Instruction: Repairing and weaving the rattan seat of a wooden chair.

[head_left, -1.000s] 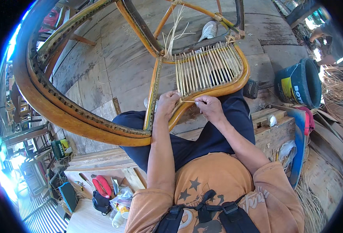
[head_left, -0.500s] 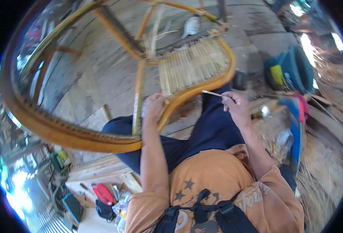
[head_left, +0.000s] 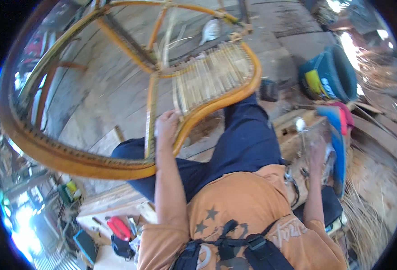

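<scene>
On plank floor (head_left: 95,94), left hand (head_left: 167,128) grips rattan frame (head_left: 198,112).

The big chair frame (head_left: 131,153) rests on the person's lap. The left hand (head_left: 167,128) is on the frame, just under its woven part (head_left: 212,74). The right hand (head_left: 317,153) is far to the right of the frame, down by a plastic bag (head_left: 329,157). A bucket (head_left: 329,78) sits right of the frame. A box of tools (head_left: 117,234) lies below the frame.
</scene>
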`<state>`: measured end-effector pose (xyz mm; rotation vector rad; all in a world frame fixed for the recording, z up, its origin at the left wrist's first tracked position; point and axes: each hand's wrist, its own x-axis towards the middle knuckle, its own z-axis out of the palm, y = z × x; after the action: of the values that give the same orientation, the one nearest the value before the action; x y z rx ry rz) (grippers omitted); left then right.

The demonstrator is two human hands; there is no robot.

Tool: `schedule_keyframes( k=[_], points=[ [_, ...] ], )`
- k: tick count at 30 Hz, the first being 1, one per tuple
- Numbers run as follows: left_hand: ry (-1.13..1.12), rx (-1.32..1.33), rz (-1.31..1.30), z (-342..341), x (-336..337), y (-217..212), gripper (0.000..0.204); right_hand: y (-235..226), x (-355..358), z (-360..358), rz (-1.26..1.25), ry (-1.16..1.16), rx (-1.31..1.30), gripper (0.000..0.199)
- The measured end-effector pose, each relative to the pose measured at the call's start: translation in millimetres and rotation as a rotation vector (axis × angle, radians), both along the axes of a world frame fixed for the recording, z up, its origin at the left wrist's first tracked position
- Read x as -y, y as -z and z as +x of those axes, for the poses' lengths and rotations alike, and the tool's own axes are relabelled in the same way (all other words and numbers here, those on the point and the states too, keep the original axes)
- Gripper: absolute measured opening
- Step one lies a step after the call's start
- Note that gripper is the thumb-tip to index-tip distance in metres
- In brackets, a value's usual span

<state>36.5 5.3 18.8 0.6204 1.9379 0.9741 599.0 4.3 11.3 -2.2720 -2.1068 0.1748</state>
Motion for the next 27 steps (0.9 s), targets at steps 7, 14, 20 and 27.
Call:
schedule_keyframes(
  k=[7, 14, 20, 27],
  points=[
    [-0.096, 0.037, 0.023, 5.3, 2.8, -12.0, 0.022, -72.5, -43.9, -136.2, 0.074, -0.003, -0.392, 0.034],
    [-0.059, -0.064, 0.089, 11.1, -1.8, -16.9, 0.024, -77.3, -58.1, -219.8, 0.076, -0.194, -0.631, 0.030],
    [-0.003, -0.091, 0.081, 10.7, -3.0, -13.0, 0.023, -76.1, -56.7, -253.1, 0.093, -0.343, -0.715, 0.026],
    [0.026, -0.188, 0.087, 10.3, 0.1, -9.8, 0.025, -79.8, -50.1, -296.1, 0.124, -0.601, -0.811, 0.021]
  ],
)
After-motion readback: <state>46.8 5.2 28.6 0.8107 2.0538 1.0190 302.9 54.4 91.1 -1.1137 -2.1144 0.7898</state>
